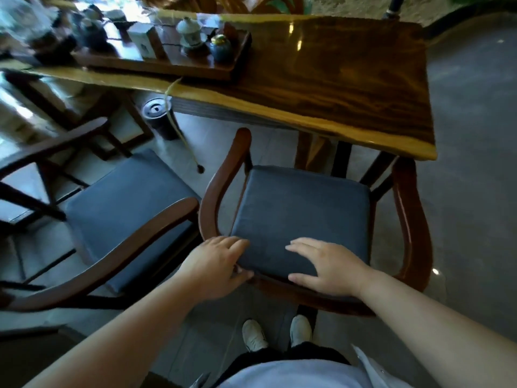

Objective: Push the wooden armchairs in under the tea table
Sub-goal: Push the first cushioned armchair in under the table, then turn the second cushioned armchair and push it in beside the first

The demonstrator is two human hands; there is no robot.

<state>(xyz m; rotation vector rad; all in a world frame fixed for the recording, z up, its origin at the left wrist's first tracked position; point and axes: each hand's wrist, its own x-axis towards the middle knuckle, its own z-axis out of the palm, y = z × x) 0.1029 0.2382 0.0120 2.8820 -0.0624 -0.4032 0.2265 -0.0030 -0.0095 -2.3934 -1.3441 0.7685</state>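
A wooden armchair [411,219] with a dark blue seat cushion [302,208] stands right in front of me, facing the tea table [349,79]. The tips of its armrests reach the table's near edge, while the seat is out in the open. My left hand [218,267] grips the curved back rail at its left, thumb underneath. On the same rail to the right lies my right hand [327,267], fingers over the top. A second armchair [134,242] with the same cushion stands to the left, angled and well out from the table.
A dark wooden tray [167,65] with teaware sits on the left part of the table. A dark cylindrical container [159,116] stands on the floor under the table edge, and a yellow cord [181,135] hangs beside it. My feet [277,331] are behind the chair.
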